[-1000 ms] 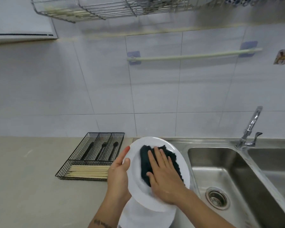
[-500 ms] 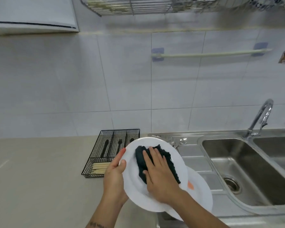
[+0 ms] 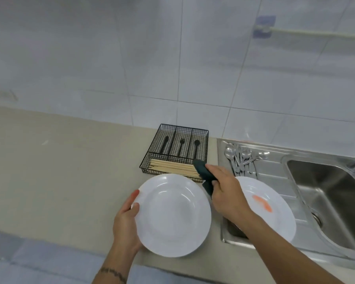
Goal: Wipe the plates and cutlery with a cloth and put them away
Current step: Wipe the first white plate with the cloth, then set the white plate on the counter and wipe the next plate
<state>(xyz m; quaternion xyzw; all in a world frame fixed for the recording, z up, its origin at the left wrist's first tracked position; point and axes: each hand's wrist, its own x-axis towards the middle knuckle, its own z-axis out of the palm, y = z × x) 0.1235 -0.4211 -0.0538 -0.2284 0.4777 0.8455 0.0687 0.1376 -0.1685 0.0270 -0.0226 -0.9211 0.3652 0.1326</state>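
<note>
White plate (image 3: 173,215) held tilted; dark cloth (image 3: 203,173) bunched beside it.

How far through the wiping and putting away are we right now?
Done: the plate gripped by the left hand looks clean, though not put away. In hand: the right hand grips the dark cloth. Left: the second plate with an orange smear, and the metal cutlery on the drainboard.

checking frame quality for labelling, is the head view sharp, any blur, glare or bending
Head view: motion-blurred upper wall tiles, sharper near the round white plate held by the left hand; wide-angle bending of the beige counter edge; soft glare on the steel sink.
</note>
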